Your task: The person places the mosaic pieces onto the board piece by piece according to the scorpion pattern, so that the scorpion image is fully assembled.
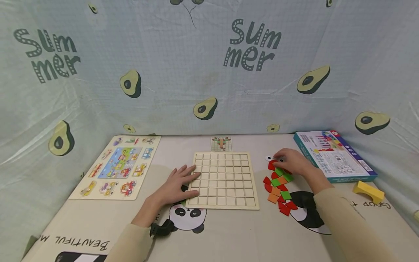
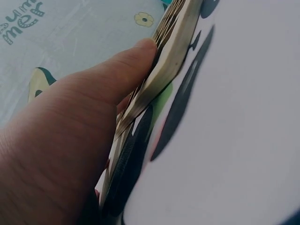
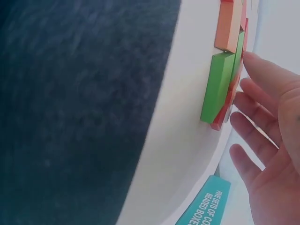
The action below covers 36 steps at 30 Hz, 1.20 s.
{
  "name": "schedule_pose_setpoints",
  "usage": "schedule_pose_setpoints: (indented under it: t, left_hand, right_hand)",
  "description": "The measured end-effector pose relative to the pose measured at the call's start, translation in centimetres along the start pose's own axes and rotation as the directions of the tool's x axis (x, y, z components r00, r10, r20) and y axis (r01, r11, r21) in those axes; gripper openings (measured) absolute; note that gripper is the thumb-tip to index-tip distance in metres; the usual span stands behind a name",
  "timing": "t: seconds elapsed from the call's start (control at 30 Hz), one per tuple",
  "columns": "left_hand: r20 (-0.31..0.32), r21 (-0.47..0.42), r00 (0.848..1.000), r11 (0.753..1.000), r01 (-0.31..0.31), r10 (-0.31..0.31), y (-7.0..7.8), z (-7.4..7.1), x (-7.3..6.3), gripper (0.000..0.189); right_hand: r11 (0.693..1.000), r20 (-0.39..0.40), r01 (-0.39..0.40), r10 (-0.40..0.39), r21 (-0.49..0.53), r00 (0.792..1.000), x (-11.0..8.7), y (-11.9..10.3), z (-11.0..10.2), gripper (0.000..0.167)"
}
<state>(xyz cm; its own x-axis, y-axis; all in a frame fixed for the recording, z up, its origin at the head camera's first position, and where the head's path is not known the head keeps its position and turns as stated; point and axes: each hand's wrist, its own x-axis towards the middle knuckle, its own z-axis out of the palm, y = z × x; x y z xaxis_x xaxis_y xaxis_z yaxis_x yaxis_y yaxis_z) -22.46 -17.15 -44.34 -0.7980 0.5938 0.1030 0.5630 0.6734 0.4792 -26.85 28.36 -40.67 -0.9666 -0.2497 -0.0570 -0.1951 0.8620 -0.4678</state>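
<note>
My left hand [image 1: 178, 185] rests on the left edge of a square wooden grid board [image 1: 226, 181], fingers spread and thumb at the lower left. In the left wrist view, the thumb lies along the board's side [image 2: 173, 61]. Over the top of a loose pile of coloured pieces, my right hand [image 1: 292, 162] hangs with relaxed, slightly bent fingers. The pile mixes red pieces [image 1: 284, 210], green squares [image 1: 286, 195] and orange squares [image 1: 272, 198]. A round white eye piece [image 1: 268, 158] lies beside the fingertips. In the right wrist view, a green block [image 3: 216, 89] sits near the thumb.
A small pattern card [image 1: 221, 144] lies behind the board. To the left is a vehicle picture puzzle [image 1: 119, 163]. On the right stand a flat toy box [image 1: 337, 156] and a yellow arched block [image 1: 368, 191]. A printed cloth wall [image 1: 163, 65] closes off the back.
</note>
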Motion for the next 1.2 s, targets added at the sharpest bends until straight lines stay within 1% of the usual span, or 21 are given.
schedule_pose_setpoints:
  t: [0.23,0.33,0.47,0.6,0.77,0.97,1.03,1.2]
  left_hand:
    - [0.013,0.010,1.000,1.000,0.027,-0.027,0.1,0.0,0.0,0.073]
    - [0.010,0.010,1.000,1.000,0.022,-0.022,0.1,0.0,0.1,0.073]
    - [0.002,0.004,1.000,1.000,0.014,-0.014,0.1,0.0,0.1,0.072]
    - [0.005,0.002,1.000,1.000,0.014,-0.014,0.2,0.0,0.1,0.072]
    - [0.012,0.007,1.000,1.000,0.022,-0.022,0.0,0.2,0.1,0.073]
    - [0.008,0.001,1.000,1.000,0.021,-0.021,0.1,0.1,0.0,0.072]
    - [0.005,0.001,1.000,1.000,0.018,-0.018,0.2,0.0,0.0,0.072]
    - [0.008,0.006,1.000,1.000,0.019,-0.019,0.2,0.1,0.0,0.072]
  right_hand:
    - [0.998,-0.001,-0.057,0.057,-0.013,0.998,0.3,-0.1,0.0,0.037]
    - [0.997,-0.006,-0.075,0.075,-0.019,0.997,0.4,-0.2,0.0,0.035]
    - [0.996,-0.002,-0.092,0.092,-0.001,0.996,0.4,-0.4,0.0,0.034]
    - [0.996,0.011,-0.092,0.092,0.002,0.996,0.4,-0.4,0.0,0.034]
    - [0.997,0.011,-0.078,0.078,0.006,0.997,0.3,-0.2,0.2,0.035]
    - [0.997,-0.033,-0.035,0.037,0.073,0.999,0.1,-0.2,0.0,0.038]
    - [0.996,-0.046,-0.014,0.018,0.086,0.999,0.2,-0.4,-0.1,0.037]
    - [0.997,-0.057,0.032,-0.027,0.073,0.998,0.6,-1.5,-0.1,0.034]
